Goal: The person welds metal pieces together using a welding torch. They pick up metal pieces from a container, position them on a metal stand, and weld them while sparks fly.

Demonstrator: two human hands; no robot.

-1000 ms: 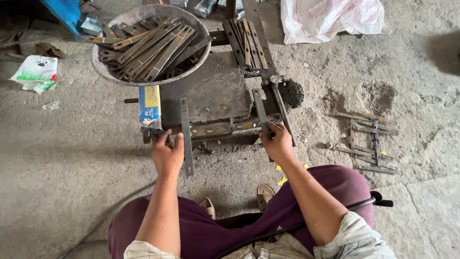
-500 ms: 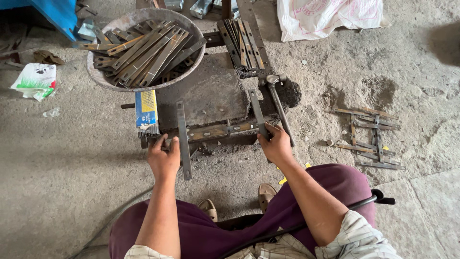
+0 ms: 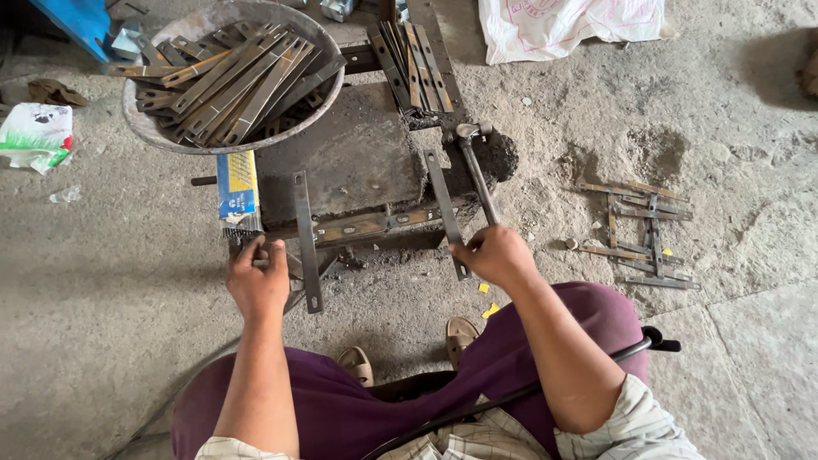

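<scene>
The right hand (image 3: 494, 254) is closed around the near end of a hammer (image 3: 475, 170), whose grey head lies at twelve o'clock from it against the far right edge of the dark work block (image 3: 349, 158); the left hand (image 3: 256, 277) is curled around something small at the block's near left corner, under the blue and yellow packet (image 3: 236, 183). Two flat perforated steel strips (image 3: 306, 238) hang over the block's near edge, bare concrete floor (image 3: 102, 324) lying open at nine o'clock. Farther out, a metal basin (image 3: 141, 128) of rusty strips sits at eleven o'clock and loose strips (image 3: 635, 230) lie at three o'clock.

Dull, rusty metal strips (image 3: 239, 81) fill a battered metal basin (image 3: 141, 128) on rough, matt concrete floor (image 3: 102, 324).
</scene>
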